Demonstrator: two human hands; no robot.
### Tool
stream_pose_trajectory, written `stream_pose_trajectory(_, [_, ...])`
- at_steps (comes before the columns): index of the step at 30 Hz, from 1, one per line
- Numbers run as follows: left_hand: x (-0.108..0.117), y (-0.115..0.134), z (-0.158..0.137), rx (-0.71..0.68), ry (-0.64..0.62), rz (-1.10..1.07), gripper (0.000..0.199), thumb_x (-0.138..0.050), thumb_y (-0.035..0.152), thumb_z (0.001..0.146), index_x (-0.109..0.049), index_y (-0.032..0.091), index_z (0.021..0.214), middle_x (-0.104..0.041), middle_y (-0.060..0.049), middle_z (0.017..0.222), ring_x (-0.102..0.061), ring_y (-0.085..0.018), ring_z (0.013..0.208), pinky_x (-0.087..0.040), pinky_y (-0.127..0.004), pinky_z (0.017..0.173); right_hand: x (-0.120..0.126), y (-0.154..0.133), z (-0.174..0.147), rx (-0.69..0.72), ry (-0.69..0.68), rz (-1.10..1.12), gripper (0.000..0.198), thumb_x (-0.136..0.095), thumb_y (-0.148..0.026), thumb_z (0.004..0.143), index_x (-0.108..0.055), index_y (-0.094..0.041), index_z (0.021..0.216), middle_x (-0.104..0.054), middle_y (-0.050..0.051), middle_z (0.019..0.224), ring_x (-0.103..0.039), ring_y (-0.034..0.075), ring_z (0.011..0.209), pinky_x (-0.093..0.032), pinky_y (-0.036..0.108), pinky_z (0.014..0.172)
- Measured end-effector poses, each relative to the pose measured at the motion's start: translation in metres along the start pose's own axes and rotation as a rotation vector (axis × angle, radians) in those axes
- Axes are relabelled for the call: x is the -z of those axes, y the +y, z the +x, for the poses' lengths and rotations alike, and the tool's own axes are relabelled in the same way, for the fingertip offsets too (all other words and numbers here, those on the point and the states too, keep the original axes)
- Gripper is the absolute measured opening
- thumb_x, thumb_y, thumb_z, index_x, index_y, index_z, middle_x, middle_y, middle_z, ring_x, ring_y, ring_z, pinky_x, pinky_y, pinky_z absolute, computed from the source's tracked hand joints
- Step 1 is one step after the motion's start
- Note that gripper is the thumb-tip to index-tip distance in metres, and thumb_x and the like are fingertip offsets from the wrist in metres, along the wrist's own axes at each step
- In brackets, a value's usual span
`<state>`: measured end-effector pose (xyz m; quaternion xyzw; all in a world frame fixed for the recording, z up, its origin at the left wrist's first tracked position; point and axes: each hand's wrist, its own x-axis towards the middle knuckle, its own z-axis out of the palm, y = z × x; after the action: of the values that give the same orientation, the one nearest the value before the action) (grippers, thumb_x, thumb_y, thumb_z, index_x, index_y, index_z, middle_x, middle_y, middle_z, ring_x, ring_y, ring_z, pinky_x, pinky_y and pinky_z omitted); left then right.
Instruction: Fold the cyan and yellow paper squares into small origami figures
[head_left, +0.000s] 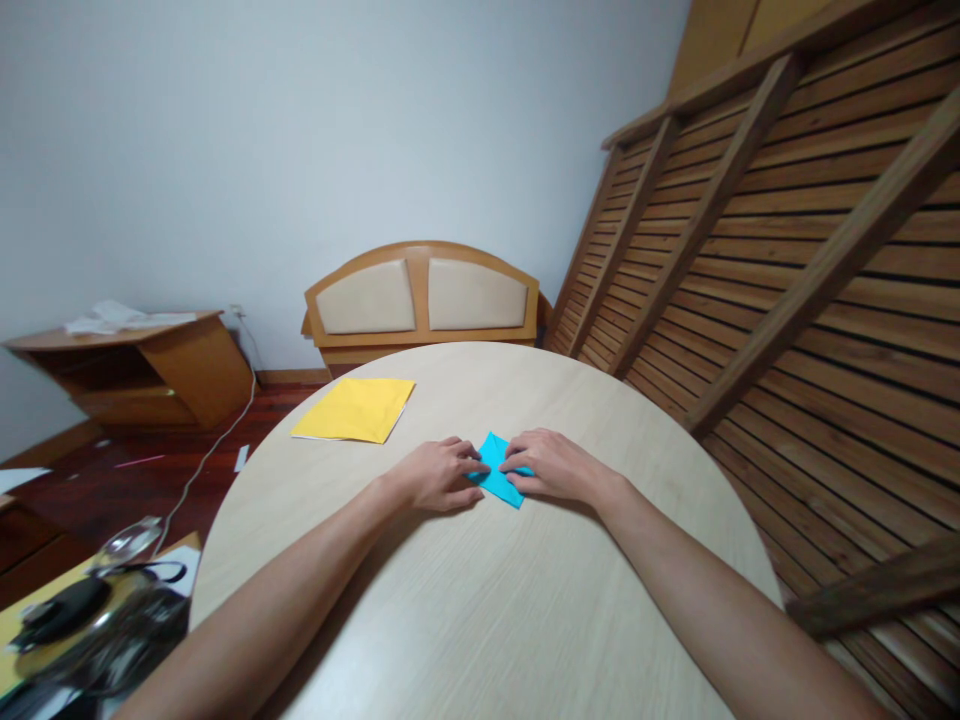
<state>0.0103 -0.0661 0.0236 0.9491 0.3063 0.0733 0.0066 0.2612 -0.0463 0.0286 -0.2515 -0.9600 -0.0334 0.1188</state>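
A small folded piece of bright blue paper (496,455) lies on the round table, turned so that one corner points away from me. My left hand (442,474) rests at its left side, fingers stretched out with the tips on the paper and the thumb apart on the tabletop. From the right, my right hand (553,464) presses its fingertips onto the paper, thumb spread a little below the index finger. Part of the paper's right edge is hidden under that hand.
On the pale wooden table (480,620), a yellow paper stack (356,408) lies back left. A headboard (424,300) stands behind it. Wooden slats (750,250) lean along the right. At left are a low cabinet (172,375) and a cluttered surface (45,590).
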Motion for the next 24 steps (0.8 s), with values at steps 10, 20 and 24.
stream_pose_trajectory(10, [-0.001,-0.001,-0.001,-0.004,0.016,0.012,0.043,-0.049,0.049,0.093,-0.061,0.026,0.127,-0.063,-0.009,0.117,-0.060,-0.025,0.103,-0.050,-0.037,0.089,0.001,0.004,-0.002,-0.034,-0.023,0.003,0.020,-0.061,-0.031,0.088,-0.078,-0.022,0.083,-0.073,0.005,0.085,-0.064,0.019,0.080,-0.042,0.030,0.076])
stream_pose_trajectory(20, [0.001,0.000,-0.001,0.002,0.007,0.007,0.043,-0.049,0.050,0.093,-0.061,0.026,0.127,-0.062,-0.009,0.119,-0.060,-0.025,0.105,-0.050,-0.038,0.091,0.002,0.016,-0.009,-0.134,-0.021,0.028,0.016,-0.064,-0.028,0.081,-0.079,-0.021,0.078,-0.076,0.005,0.090,-0.068,0.021,0.085,-0.045,0.030,0.080])
stream_pose_trajectory(24, [-0.001,-0.001,-0.001,-0.002,0.017,0.006,0.043,-0.049,0.050,0.093,-0.061,0.025,0.127,-0.062,-0.009,0.119,-0.060,-0.025,0.104,-0.051,-0.038,0.090,0.004,0.023,-0.015,-0.186,-0.023,0.012,0.019,-0.062,-0.028,0.082,-0.078,-0.020,0.076,-0.077,0.005,0.090,-0.068,0.021,0.085,-0.045,0.029,0.078])
